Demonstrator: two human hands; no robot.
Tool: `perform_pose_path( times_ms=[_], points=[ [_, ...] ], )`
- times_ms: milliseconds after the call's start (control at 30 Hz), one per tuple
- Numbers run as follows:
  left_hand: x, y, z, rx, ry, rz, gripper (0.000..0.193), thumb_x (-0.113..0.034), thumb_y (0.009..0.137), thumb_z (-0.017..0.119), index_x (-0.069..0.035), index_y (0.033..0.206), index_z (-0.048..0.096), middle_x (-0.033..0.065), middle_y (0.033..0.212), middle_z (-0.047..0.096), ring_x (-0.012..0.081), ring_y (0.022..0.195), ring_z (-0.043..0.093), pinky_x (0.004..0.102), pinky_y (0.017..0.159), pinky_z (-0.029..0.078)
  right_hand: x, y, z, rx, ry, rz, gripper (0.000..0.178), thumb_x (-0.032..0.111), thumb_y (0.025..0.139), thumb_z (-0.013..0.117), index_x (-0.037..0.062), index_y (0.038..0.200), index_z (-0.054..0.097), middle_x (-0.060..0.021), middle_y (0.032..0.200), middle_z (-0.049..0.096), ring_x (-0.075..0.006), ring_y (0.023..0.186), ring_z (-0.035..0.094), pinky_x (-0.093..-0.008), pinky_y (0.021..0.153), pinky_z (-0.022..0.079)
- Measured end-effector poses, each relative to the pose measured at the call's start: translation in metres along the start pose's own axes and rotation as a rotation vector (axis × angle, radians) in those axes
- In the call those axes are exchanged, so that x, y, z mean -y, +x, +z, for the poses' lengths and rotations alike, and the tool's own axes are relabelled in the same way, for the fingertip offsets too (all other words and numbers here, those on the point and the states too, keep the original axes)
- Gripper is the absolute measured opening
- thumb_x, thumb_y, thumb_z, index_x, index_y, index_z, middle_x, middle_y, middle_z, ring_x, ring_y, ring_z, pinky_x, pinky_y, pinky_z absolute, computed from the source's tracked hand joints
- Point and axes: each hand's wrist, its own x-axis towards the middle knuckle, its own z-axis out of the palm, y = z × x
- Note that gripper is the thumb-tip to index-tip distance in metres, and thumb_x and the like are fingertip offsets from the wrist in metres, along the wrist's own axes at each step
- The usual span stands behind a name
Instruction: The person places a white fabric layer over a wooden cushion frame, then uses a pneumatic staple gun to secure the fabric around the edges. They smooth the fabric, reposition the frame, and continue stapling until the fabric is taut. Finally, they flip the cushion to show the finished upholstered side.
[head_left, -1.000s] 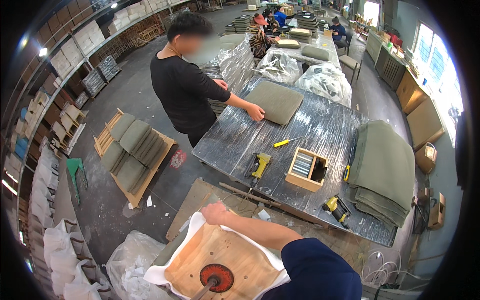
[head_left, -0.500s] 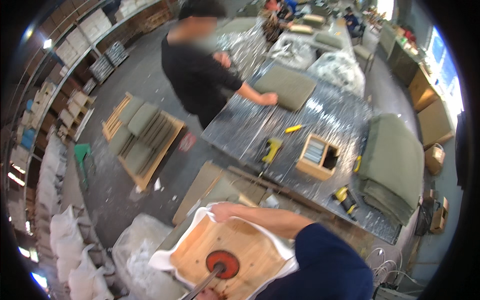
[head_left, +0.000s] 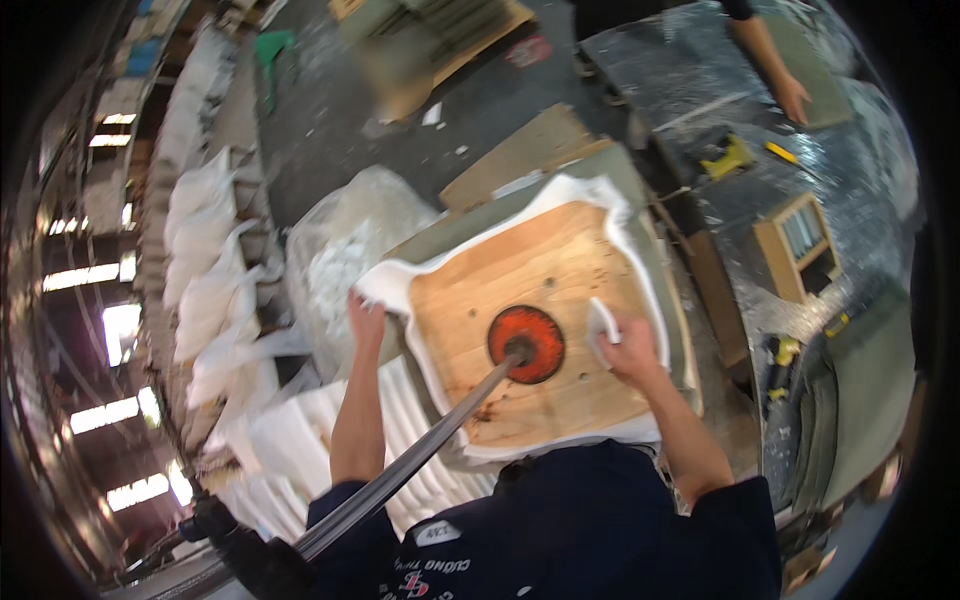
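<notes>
While the right hand [head_left: 632, 350], in the head view, grasps a small white piece [head_left: 600, 320] over the wooden board [head_left: 500, 270], the left hand [head_left: 367, 315] has its fingers at the left corner of the white padding [head_left: 394, 284]; whether they pinch it, I cannot tell. The board lies on the padding, with olive cloth [head_left: 622, 170] beneath. The board looks stiff, the padding light and soft, best taken by its loose rim. A red disc [head_left: 546, 338] on a metal rod [head_left: 430, 440] covers the board's middle; the rod slants between the forearms, limiting crossing. A plastic bag [head_left: 362, 215] crowds the left edge; rightward, a gap precedes the table [head_left: 680, 70].
</notes>
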Motion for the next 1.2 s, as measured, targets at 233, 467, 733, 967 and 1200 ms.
perform_pose_path(
  times_ms=[233, 467, 733, 967, 1200],
  points=[
    [-0.097, 0.019, 0.030, 0.081, 0.414, 0.160, 0.047, -0.017, 0.078, 0.068, 0.000, 0.120, 0.059, 0.0174, 0.098, 0.068, 0.0282, 0.089, 0.067, 0.0391, 0.079, 0.053, 0.001, 0.002, 0.003, -0.062, 0.096, 0.027, 0.015, 0.005, 0.077, 0.062, 0.0008, 0.090, 0.069, -0.0182, 0.079, 0.068, -0.0365, 0.072, 0.067, -0.0392, 0.066, 0.052],
    [-0.100, 0.052, 0.030, 0.496, 0.641, 0.016, 0.042, -0.026, 0.076, 0.070, 0.000, 0.109, 0.066, 0.0186, 0.098, 0.071, 0.0310, 0.091, 0.070, 0.0396, 0.082, 0.054, -0.002, 0.000, 0.003, -0.077, 0.139, 0.037, 0.014, 0.003, 0.078, 0.062, 0.0002, 0.089, 0.069, -0.0177, 0.078, 0.067, -0.0344, 0.071, 0.066, -0.0378, 0.066, 0.052],
    [-0.105, 0.046, 0.045, 0.402, 0.714, 0.008, 0.045, -0.024, 0.075, 0.069, 0.001, 0.112, 0.066, 0.0225, 0.113, 0.071, 0.0384, 0.110, 0.067, 0.0447, 0.095, 0.052, 0.004, -0.001, 0.002, -0.090, 0.127, 0.064, 0.012, 0.004, 0.080, 0.063, 0.0002, 0.089, 0.070, -0.0171, 0.079, 0.068, -0.0332, 0.071, 0.067, -0.0377, 0.066, 0.052],
    [-0.108, 0.048, 0.059, 0.389, 0.831, 0.018, 0.053, -0.024, 0.074, 0.066, -0.002, 0.121, 0.065, 0.0232, 0.115, 0.070, 0.0401, 0.111, 0.066, 0.0470, 0.096, 0.052, 0.009, 0.001, 0.002, -0.092, 0.124, 0.039, 0.013, 0.003, 0.080, 0.063, -0.0004, 0.090, 0.070, -0.0176, 0.079, 0.068, -0.0325, 0.071, 0.068, -0.0378, 0.067, 0.052],
    [-0.090, 0.033, 0.066, 0.296, 0.594, 0.047, 0.053, -0.017, 0.076, 0.061, -0.001, 0.127, 0.063, 0.0221, 0.112, 0.071, 0.0379, 0.105, 0.068, 0.0449, 0.090, 0.053, 0.006, 0.000, 0.004, -0.098, 0.129, 0.050, 0.013, 0.004, 0.080, 0.062, -0.0006, 0.090, 0.069, -0.0181, 0.079, 0.068, -0.0344, 0.071, 0.067, -0.0380, 0.067, 0.052]
  ],
)
